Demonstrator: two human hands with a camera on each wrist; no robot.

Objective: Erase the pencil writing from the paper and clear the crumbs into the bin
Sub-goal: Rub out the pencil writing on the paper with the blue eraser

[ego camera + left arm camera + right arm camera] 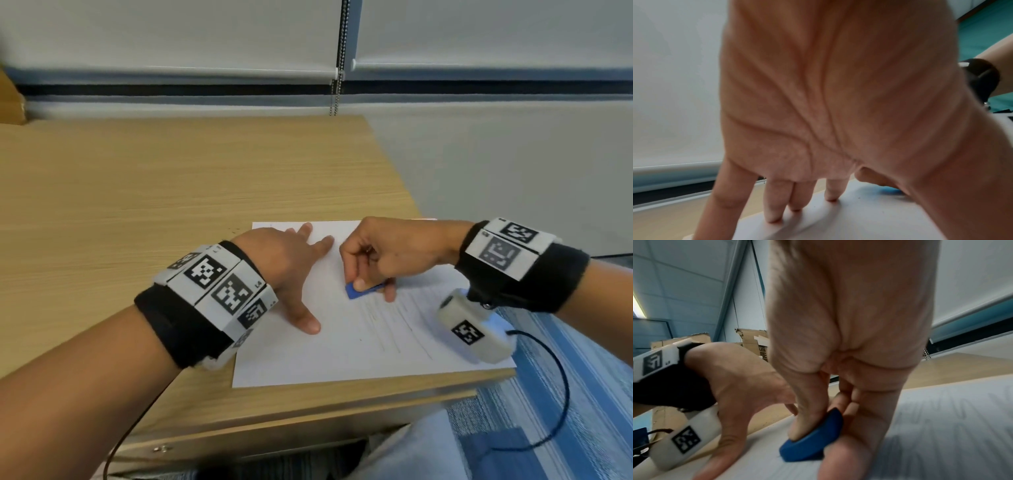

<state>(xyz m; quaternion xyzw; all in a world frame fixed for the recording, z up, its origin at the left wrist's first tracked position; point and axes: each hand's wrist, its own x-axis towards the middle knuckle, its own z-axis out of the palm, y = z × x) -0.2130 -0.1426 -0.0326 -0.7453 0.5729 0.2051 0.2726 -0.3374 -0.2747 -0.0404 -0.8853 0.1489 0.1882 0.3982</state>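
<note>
The paper (308,356) lay on the table (137,192) under my flat, spread left hand (291,263) while my right hand (387,253) pinched the eraser (356,292) mid-erasing; next I judged more rubbing over the remaining lines.

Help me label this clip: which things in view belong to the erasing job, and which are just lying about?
In the job:
- white paper sheet with faint pencil writing
- flat blue eraser, pinched by the right hand
- left hand, flat on the sheet

Lying about:
- brown cardboard boxes
- beaded blind chain
</note>
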